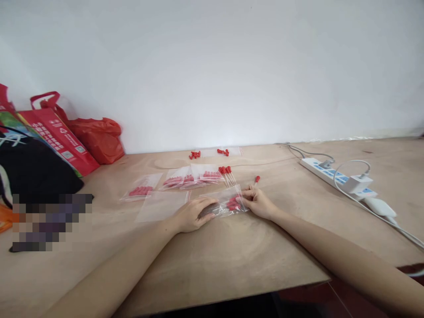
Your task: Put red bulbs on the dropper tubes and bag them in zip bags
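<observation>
A clear plastic bag [220, 207] with several red-tipped pieces inside lies between my hands near the table's middle. My left hand [194, 214] grips its left end between thumb and fingers. At its right end, my right hand [256, 201] pinches the bag, and a red-tipped stick [257, 179] points up just behind the fingers. Behind the bag lie several red-tipped sticks [227, 171] side by side. An empty clear bag [162, 206] lies flat left of my left hand. Filled bags [188, 178] overlap behind it, with another filled bag [141, 190] farther left.
Loose red pieces [195, 154] and a flat bag with red pieces on it [232, 151] are near the wall. A white power strip [323, 171] with chargers and cables stands right. Red bags [59, 137] and a black bag [36, 170] are left. The table's front edge is near.
</observation>
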Demonstrator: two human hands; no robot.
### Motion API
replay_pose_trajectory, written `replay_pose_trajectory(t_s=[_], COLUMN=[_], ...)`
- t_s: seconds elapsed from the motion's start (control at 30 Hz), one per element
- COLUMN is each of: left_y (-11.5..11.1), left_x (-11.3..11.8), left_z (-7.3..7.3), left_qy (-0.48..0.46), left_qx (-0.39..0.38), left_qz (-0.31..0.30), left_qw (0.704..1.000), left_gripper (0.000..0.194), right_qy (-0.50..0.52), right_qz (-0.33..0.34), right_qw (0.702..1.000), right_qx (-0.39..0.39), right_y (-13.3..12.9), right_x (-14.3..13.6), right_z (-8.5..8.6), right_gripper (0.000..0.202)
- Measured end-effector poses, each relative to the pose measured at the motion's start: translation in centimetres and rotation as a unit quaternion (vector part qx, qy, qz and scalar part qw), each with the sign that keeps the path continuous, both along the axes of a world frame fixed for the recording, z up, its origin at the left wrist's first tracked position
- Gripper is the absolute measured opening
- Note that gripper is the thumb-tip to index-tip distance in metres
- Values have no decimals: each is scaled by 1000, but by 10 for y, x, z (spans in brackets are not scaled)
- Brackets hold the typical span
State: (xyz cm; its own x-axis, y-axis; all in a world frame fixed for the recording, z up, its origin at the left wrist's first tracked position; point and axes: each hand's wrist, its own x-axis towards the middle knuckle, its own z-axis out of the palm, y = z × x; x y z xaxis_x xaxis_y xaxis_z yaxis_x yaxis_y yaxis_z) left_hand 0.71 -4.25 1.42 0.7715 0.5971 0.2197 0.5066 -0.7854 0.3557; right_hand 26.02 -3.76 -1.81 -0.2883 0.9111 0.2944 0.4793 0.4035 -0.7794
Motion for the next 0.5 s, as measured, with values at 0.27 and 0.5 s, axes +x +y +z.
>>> replay_pose_trajectory(t_s=[0.27,0.5], left_y=[1,5], left_x=[0,0], left_z=[-1,-3], left_qy=[6,11], left_qx=[0,6], left_qz=[-12,-32], left_qw=[1000,999], left_gripper=[37,32], right_qy=[34,-81], right_qz=[-94,-265], right_qw=[994,960], right_qx=[-46,34], right_y=[9,32], right_x=[-12,29], right_z=[-5,13], right_gripper=[29,26])
